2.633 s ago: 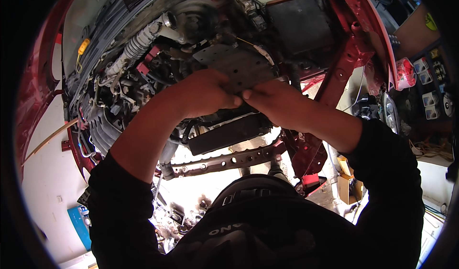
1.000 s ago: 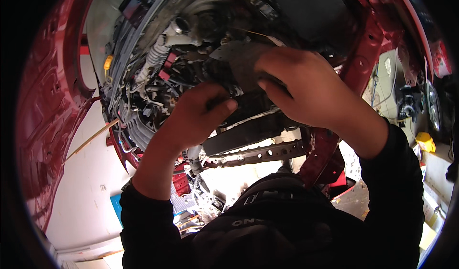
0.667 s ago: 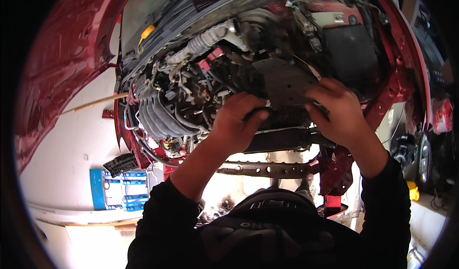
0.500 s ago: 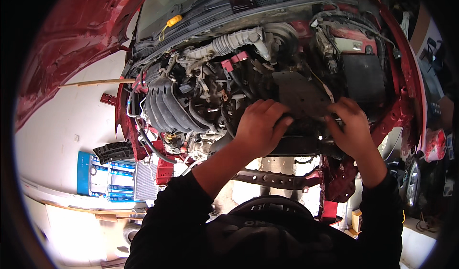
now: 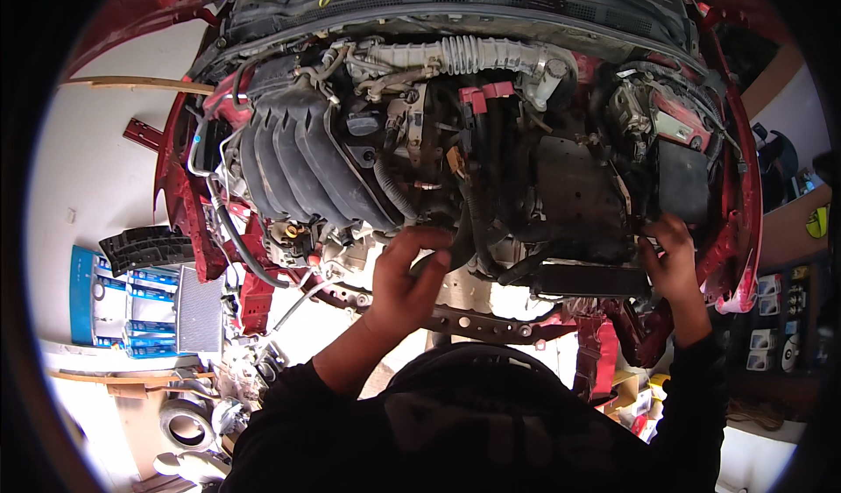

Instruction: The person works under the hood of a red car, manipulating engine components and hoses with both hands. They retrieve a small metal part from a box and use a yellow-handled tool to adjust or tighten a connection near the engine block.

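Left hand (image 5: 407, 278) hangs half-open, seemingly empty. Right hand (image 5: 673, 258) bends near dark plate (image 5: 578, 186), maybe for support; hold unclear to me.

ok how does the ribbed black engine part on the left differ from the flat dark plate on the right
The ribbed part bulges in curved ridges; the plate is flat. The ribbed part looks larger in the picture than the plate. The ribbed part sits toward the left, the plate nearer the right hand. Both are dark in colour.
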Demonstrator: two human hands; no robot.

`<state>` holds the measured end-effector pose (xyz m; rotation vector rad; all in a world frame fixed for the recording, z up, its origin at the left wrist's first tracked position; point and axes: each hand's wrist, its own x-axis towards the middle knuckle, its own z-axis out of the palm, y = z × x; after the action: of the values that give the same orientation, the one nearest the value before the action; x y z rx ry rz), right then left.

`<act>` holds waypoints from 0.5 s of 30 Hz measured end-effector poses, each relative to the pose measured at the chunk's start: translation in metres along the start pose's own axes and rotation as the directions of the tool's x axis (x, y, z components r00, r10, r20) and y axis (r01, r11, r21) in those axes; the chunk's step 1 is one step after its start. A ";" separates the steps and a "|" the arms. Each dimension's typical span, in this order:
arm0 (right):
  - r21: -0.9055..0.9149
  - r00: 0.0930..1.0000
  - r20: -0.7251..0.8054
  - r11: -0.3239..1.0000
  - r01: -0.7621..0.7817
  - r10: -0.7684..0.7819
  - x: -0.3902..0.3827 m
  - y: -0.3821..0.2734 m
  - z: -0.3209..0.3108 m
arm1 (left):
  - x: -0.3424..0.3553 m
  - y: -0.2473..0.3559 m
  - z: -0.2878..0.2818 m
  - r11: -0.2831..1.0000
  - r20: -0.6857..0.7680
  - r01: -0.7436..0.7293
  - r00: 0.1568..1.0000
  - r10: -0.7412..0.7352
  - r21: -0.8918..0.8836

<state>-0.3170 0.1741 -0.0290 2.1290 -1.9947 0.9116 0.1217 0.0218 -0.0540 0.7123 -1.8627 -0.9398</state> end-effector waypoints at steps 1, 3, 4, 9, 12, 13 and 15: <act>0.036 0.999 0.019 0.999 -0.028 0.028 0.001 0.002 0.000 | -0.002 -0.010 -0.006 0.992 -0.006 0.099 0.995 -0.099 -0.073; 0.177 0.991 0.058 0.976 -0.130 0.121 0.004 0.003 -0.002 | -0.003 -0.027 -0.014 0.991 0.012 0.114 0.993 -0.114 -0.068; 0.235 0.958 0.125 0.930 -0.282 0.259 0.006 0.001 -0.005 | -0.003 -0.033 -0.016 0.991 0.046 0.117 0.992 -0.114 -0.058; 0.098 0.846 0.224 0.852 -0.514 0.484 0.045 -0.030 -0.027 | 0.008 -0.046 -0.007 0.992 0.172 0.099 0.982 -0.084 -0.079; 0.082 0.837 0.280 0.857 -0.509 0.471 0.077 -0.065 -0.029 | 0.014 -0.048 0.000 0.994 0.189 0.089 0.977 -0.099 0.061; 0.100 0.860 0.293 0.881 -0.463 0.418 0.090 -0.074 -0.025 | 0.016 -0.048 0.002 0.995 0.166 0.080 0.982 -0.088 0.052; 0.094 0.922 0.291 0.951 -0.294 0.256 0.112 -0.089 -0.012 | 0.023 -0.050 0.011 0.991 0.162 0.121 0.978 -0.128 0.051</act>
<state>-0.2419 0.0937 0.0630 2.1862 -2.4890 0.8464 0.1065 -0.0202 -0.0881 0.8046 -2.0059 -1.0712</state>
